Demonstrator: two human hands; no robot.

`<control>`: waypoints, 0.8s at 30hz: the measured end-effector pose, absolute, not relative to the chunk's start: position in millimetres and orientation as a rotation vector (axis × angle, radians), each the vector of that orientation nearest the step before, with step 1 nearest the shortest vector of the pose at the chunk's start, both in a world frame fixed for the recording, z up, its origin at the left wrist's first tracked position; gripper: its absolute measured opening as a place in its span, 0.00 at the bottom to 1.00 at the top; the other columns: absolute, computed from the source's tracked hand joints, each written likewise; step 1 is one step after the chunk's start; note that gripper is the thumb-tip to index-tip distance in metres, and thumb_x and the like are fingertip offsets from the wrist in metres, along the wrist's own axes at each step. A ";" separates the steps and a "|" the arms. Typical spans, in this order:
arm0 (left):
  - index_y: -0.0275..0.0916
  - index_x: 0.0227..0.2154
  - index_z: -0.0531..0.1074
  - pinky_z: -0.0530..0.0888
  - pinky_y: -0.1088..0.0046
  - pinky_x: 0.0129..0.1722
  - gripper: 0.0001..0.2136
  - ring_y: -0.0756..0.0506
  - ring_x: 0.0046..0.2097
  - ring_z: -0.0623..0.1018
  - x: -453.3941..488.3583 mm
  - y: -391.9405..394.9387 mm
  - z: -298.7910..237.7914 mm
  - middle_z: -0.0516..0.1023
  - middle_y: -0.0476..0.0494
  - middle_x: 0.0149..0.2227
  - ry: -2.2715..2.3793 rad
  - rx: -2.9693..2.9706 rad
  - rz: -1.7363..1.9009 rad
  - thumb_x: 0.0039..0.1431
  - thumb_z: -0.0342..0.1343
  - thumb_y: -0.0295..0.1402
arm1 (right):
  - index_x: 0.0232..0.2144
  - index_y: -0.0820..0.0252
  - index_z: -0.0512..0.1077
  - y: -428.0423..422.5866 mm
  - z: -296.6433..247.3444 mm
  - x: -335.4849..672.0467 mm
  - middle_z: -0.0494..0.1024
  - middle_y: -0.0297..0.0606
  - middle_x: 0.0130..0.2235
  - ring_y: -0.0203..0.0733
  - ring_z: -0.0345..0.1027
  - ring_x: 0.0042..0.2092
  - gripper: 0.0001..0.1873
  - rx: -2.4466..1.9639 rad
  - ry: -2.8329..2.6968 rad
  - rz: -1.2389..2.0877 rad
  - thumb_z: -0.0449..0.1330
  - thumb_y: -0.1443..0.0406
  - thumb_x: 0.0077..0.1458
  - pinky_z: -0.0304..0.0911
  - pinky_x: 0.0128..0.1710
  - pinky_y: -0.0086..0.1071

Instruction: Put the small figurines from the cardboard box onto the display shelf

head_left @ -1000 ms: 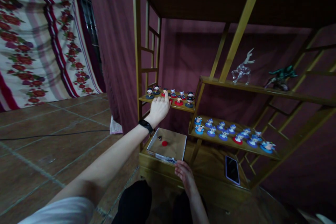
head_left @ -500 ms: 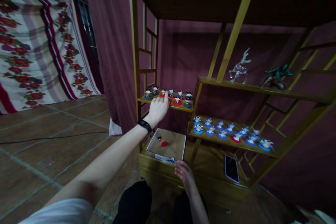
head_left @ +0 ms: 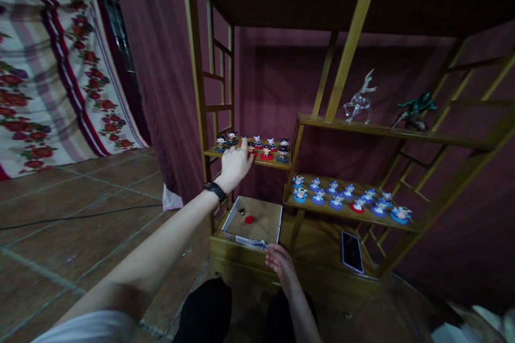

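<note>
My left hand (head_left: 235, 165), with a black wristband, reaches to the upper left shelf. Its index finger is stretched out against or just in front of a small dark-haired figurine (head_left: 245, 138), which it mostly hides. The other fingers are partly hidden. Right beside the fingertip stands a red-based figurine (head_left: 251, 148), and several more line the shelf, such as a red-based one (head_left: 266, 152) and a dark-based one (head_left: 282, 153). My right hand (head_left: 279, 263) hovers low at the near right corner of a shallow box (head_left: 263, 209), its fingers loosely extended and holding nothing.
A small red disc (head_left: 249, 220) and a small dark piece (head_left: 241, 211) lie in the box. Blue-based figurines (head_left: 337, 202) stand in rows on the middle shelf (head_left: 289, 199). A phone (head_left: 352, 253) lies below. A clear deer (head_left: 359, 101) and a dark green sculpture (head_left: 416, 110) stand higher.
My left index finger has shifted left, now in front of the dark-haired figurine, and uncovers the red-based one beside it. My right hand stays by the box. The view has turned slightly right.
</note>
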State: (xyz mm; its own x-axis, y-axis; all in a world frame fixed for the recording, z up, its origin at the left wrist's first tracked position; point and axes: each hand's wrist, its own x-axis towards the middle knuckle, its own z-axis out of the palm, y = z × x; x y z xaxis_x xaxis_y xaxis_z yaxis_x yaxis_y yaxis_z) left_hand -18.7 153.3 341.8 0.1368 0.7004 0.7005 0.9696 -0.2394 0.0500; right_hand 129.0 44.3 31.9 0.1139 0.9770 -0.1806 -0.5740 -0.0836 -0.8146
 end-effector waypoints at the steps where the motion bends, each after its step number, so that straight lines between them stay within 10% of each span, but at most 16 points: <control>1: 0.33 0.59 0.50 0.61 0.66 0.45 0.27 0.38 0.47 0.70 -18.5 153.1 341.6 0.75 0.33 0.40 -1.592 -2.000 -0.864 0.58 0.43 0.39 | 0.31 0.59 0.74 44.7 32.1 128.9 0.79 0.41 0.32 0.41 0.71 0.32 0.20 -0.920 -0.575 1.415 0.68 0.56 0.33 0.64 0.36 0.35; 24: 0.33 0.59 0.47 0.61 0.63 0.48 0.30 0.37 0.49 0.68 -23.3 157.2 329.6 0.72 0.33 0.44 -1.570 -2.062 -1.123 0.58 0.43 0.42 | 0.33 0.59 0.74 45.8 32.4 130.7 0.78 0.41 0.35 0.40 0.70 0.34 0.20 -0.975 -0.634 1.422 0.67 0.56 0.35 0.65 0.36 0.35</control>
State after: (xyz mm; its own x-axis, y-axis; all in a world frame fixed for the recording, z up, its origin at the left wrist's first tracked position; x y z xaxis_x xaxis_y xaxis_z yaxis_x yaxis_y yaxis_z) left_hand -23.3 157.2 329.6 0.0890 0.6675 0.7393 0.9151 -0.3478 0.2038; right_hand 130.7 45.8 32.4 0.0932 0.9781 -0.1862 -0.5156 -0.1125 -0.8494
